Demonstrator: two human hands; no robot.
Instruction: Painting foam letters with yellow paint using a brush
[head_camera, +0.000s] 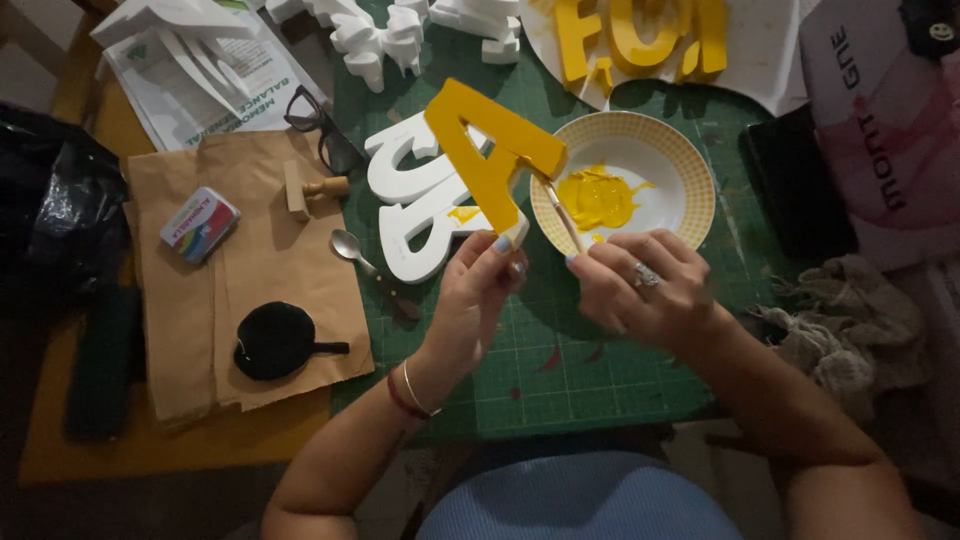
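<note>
Pinching the lower leg of a yellow letter, the left hand keeps it tilted up above the green cutting mat on the counter — its grip is closed on the still-white foot of that leg. The right hand, a ring on one finger, has its grip closed round a thin paintbrush whose tip meets the letter's right edge, just over the rim of a white bowl with a yellow checked border and a pool of yellow paint inside. Under the raised letter lie unpainted white letters, one smeared with yellow, and more white shapes sit at the top edge beside finished yellow letters on a white sheet. To the left, on brown paper, rest a small flat tin with a colourful label, a wooden stamp, a black round piece with a short handle, and a metal spoon near the paper's edge. Black-framed glasses lie by a printed white leaflet. At the far right sit a pinkish package with dark lettering and a crumpled beige cloth.
</note>
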